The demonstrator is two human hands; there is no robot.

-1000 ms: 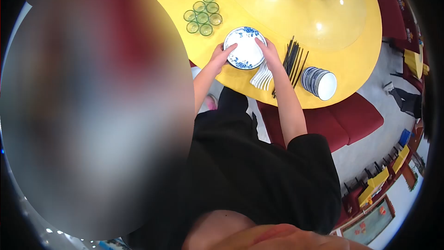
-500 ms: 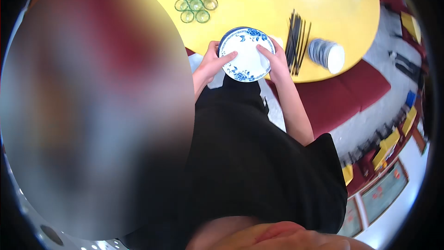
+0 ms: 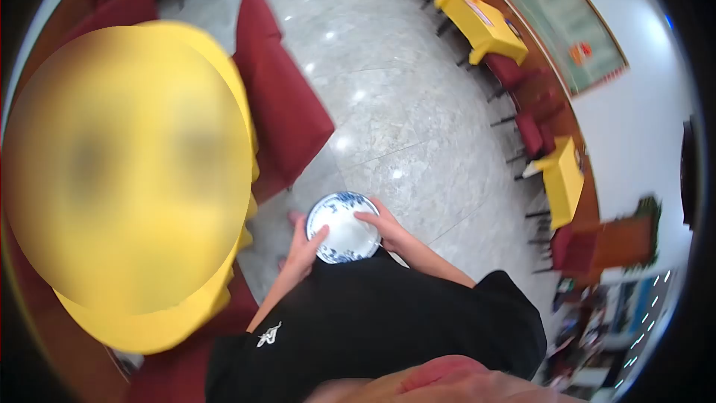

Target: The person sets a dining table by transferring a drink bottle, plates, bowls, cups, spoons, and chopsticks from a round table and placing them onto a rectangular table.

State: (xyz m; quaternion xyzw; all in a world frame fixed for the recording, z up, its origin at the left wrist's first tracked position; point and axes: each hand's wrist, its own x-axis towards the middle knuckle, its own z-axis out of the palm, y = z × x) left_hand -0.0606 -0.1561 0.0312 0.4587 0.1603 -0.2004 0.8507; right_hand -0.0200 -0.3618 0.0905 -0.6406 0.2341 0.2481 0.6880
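Observation:
A white plate with blue flowers [image 3: 344, 233] is held between both hands in front of my black shirt, over the grey floor. My left hand [image 3: 304, 245] grips its left rim, thumb on top. On the right rim, my right hand [image 3: 382, 222] holds it the same way, thumb lying on the upper face. The fingers under the plate are hidden, and whether more plates lie beneath it cannot be made out.
At the left stands a yellow-covered round table [image 3: 142, 336], largely blurred. A dark red seat [image 3: 280, 97] is beside it. Grey tiled floor [image 3: 403, 119] stretches ahead. Smaller yellow tables [image 3: 485, 26] and red chairs [image 3: 531, 130] line the wall at right.
The view has turned away from the table with the glasses, chopsticks and bowls, which no longer show. Both hands have carried the plate away from the table and over the floor.

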